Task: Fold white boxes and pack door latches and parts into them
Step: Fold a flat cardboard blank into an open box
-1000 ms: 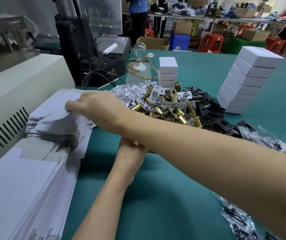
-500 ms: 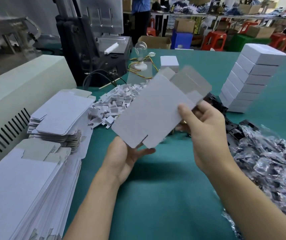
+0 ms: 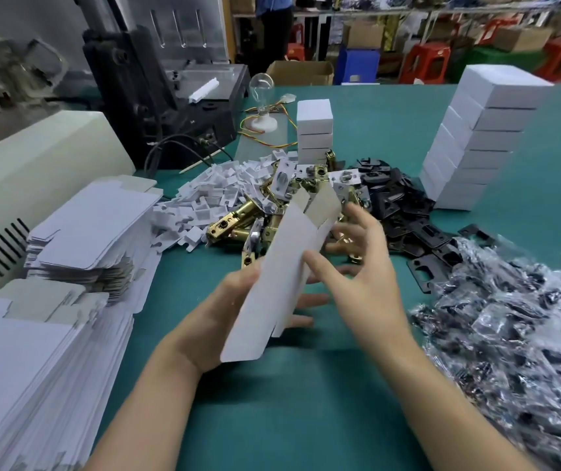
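My left hand [image 3: 211, 317] is gripping a part-opened box blank [image 3: 272, 283], right hand [image 3: 364, 277] spread open; stacked boxes [image 3: 483, 141] done, latches [image 3: 235, 215] unpacked.

The green table [image 3: 272, 419] carries a heap of brass door latches [image 3: 235, 222] near its middle. Left of the heap, touching it, lies a pile of small white card pieces [image 3: 211, 192]. Further left stand flat box blanks [image 3: 92, 226] in stacks. Right of the heap lie black plates [image 3: 398, 205], and beyond them clear bags [image 3: 510, 334] with dark parts. Just behind the heap stands a short stack of white boxes [image 3: 315, 130]. Behind and to the right stands a taller stack [image 3: 476, 141], and behind and to the left a light bulb [image 3: 262, 93].
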### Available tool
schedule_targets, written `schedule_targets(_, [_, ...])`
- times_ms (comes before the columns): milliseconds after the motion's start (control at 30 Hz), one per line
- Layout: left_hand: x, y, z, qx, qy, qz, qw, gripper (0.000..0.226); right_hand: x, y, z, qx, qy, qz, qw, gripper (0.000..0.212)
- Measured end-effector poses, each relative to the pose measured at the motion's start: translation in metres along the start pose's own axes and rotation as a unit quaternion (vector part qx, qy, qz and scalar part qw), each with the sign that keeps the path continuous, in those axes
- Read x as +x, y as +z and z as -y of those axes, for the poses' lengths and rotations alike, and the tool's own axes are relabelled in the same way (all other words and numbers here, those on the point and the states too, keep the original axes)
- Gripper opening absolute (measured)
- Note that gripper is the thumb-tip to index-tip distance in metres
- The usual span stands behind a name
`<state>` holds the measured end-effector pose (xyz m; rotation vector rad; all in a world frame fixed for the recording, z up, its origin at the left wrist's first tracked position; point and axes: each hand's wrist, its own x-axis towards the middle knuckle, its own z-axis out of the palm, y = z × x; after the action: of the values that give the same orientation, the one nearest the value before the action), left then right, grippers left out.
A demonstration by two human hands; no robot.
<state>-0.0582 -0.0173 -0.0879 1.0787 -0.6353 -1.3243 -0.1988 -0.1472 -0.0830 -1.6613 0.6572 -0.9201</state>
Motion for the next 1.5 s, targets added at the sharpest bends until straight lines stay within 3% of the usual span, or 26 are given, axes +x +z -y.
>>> schedule_targets(100, [0.007,0.008,-0.004,0.042,0.023,-0.036,0.998,0.074,0.000,-0.003,0.001,-0.107,-0.124,-0.009,0.986,0.051])
schedule_targets(167, [0.006,0.007,-0.002,0.075,0.049,-0.031,0.995,0.093,-0.002,-0.002,0.003,-0.119,-0.133,0.011,0.984,0.042])
schedule_targets(267, [-0.006,0.012,-0.006,0.089,0.065,-0.026,0.994,0.120,-0.004,-0.001,0.006,-0.116,-0.114,0.049,0.985,0.049])
schedule_targets(367, [0.003,0.027,-0.014,0.133,0.033,-0.017,0.990,0.157,-0.005,-0.002,0.007,-0.124,-0.110,0.062,0.984,0.049])
schedule_targets(400, [0.006,0.026,-0.013,0.122,0.031,-0.008,0.992,0.159,-0.006,-0.001,0.008,-0.122,-0.108,0.064,0.985,0.048])
schedule_targets(567, [0.002,0.022,-0.010,0.131,0.041,-0.012,0.990,0.138,-0.003,-0.005,0.008,-0.092,-0.102,0.050,0.989,0.044])
schedule_targets(667, [-0.011,0.013,-0.003,0.126,0.060,0.011,0.990,0.090,-0.001,-0.008,0.008,-0.087,-0.107,0.029,0.990,0.048])
schedule_targets(800, [-0.010,0.004,-0.003,0.105,0.094,-0.058,0.988,0.049,0.001,-0.009,0.005,-0.073,-0.087,0.038,0.993,0.046])
schedule_targets(900, [-0.006,0.002,0.001,0.088,0.106,-0.093,0.986,0.028,0.000,-0.006,0.003,0.063,0.009,0.066,0.996,0.050])
schedule_targets(967, [-0.005,0.002,0.002,0.084,0.115,-0.115,0.983,0.026,0.000,-0.005,0.001,0.118,0.047,0.083,0.988,0.044])
schedule_targets(1067, [-0.002,0.003,0.002,0.126,0.127,-0.159,0.971,0.024,-0.002,-0.004,0.000,0.102,0.042,0.104,0.988,0.014])
schedule_targets(1167, [0.001,0.005,0.004,0.175,0.144,-0.202,0.953,0.021,-0.003,-0.003,-0.001,0.111,0.051,0.073,0.990,0.011])
schedule_targets(1500, [0.008,0.012,0.010,0.179,0.140,-0.186,0.956,0.032,-0.005,-0.007,-0.001,0.136,0.073,0.037,0.987,0.012])
